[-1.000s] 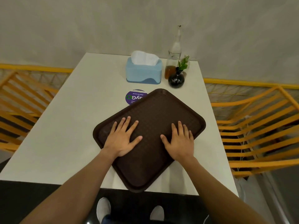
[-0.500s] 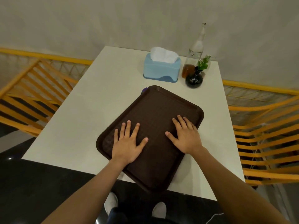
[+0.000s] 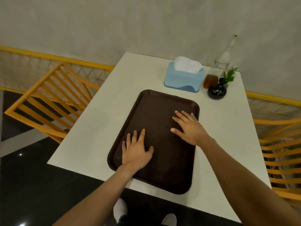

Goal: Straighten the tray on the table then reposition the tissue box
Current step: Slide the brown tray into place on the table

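A dark brown rectangular tray [image 3: 156, 111] lies on the white table [image 3: 91, 128], its long sides nearly in line with the table's edges and its near end overhanging the front edge. My left hand [image 3: 136, 150] presses flat on the tray's near left part, fingers spread. My right hand [image 3: 189, 126] presses flat on its right side, fingers spread. A light blue tissue box [image 3: 184, 79] with white tissue sticking out stands just beyond the tray's far end, apart from both hands.
Right of the tissue box stand a clear glass bottle [image 3: 223, 61] with brown liquid and a small black vase [image 3: 217, 91] with a green sprig. Orange slatted chairs [image 3: 48, 101] flank the table on both sides. A grey wall is behind.
Both hands stayed flat on the tray and turned it from a diagonal lie to nearly square with the table; it now covers the purple sticker. The view swung left.
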The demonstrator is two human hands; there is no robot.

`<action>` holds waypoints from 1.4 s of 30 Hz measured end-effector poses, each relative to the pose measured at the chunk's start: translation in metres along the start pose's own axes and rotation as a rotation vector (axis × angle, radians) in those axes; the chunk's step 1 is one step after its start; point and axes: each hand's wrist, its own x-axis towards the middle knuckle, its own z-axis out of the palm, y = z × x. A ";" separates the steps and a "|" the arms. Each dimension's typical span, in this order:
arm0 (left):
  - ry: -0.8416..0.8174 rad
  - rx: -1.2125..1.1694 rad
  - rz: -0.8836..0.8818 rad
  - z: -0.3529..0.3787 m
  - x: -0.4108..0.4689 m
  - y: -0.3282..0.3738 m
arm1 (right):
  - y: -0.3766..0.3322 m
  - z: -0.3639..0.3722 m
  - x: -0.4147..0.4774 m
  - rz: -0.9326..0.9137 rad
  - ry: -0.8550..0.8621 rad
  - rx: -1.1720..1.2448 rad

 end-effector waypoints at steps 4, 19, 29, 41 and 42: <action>0.185 0.142 0.218 -0.037 0.024 -0.018 | -0.028 0.006 -0.035 0.244 0.567 0.403; 0.211 0.280 0.212 -0.043 0.073 -0.071 | -0.075 0.054 -0.087 0.782 0.442 0.330; 0.226 0.233 0.140 -0.051 0.087 -0.091 | -0.077 0.041 -0.048 0.683 0.415 0.326; 0.333 0.254 -0.005 -0.068 0.103 -0.124 | -0.087 0.034 0.019 0.593 0.307 0.319; 0.329 0.255 -0.008 -0.070 0.106 -0.127 | -0.090 0.033 0.021 0.602 0.300 0.319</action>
